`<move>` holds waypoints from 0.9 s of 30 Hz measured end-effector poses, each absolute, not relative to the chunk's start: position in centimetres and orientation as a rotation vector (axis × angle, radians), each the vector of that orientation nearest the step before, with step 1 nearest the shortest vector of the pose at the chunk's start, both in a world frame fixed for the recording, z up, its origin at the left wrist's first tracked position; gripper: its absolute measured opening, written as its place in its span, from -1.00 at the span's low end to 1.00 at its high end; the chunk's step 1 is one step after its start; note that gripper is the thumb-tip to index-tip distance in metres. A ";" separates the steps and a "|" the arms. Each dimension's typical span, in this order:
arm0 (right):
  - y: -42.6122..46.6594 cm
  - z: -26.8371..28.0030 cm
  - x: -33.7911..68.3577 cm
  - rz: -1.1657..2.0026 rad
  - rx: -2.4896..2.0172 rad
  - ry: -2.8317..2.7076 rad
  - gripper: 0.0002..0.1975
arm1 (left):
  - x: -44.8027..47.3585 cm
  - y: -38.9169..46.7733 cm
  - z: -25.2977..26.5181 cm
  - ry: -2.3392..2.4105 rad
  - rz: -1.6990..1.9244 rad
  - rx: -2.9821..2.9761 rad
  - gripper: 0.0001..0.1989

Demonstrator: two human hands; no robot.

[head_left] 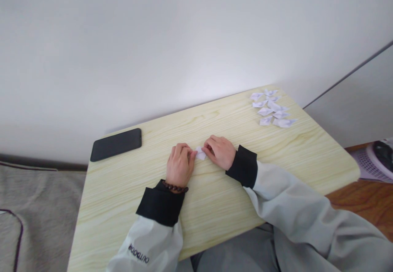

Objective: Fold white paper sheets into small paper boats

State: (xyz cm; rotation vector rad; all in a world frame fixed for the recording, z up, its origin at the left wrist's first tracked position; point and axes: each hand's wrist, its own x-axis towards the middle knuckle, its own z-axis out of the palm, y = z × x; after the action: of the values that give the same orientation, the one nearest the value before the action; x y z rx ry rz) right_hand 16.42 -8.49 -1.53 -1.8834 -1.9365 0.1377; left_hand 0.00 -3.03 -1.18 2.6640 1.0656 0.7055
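Observation:
A small piece of folded white paper [200, 153] lies between my two hands near the middle of the table. My left hand [180, 163] pinches its left side, the fingers curled and a dark bead bracelet at the wrist. From the other side, my right hand [219, 151] pinches the paper's right edge with thumb and fingertips. The fingertips cover both ends of the paper. Several small folded white paper boats [274, 109] are grouped at the table's far right corner, apart from my hands.
A black smartphone [116, 144] lies at the left rear of the pale wood table [215, 206]. The white wall [172, 51] stands right behind the table. On the floor at right is a purple perforated basket [370, 163]. Grey fabric [46, 206] spreads at left.

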 end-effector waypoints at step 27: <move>-8.4 -2.3 16.9 0.273 -1.745 -1.868 -0.86 | -0.2 -3.1 -1.0 1.138 0.684 2.527 -0.93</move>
State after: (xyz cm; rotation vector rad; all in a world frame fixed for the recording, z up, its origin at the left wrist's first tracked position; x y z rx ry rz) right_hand 16.88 -8.42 -2.27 -1.7452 -1.8676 0.2733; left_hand -0.17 -3.14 -1.04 2.5267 1.1376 0.6836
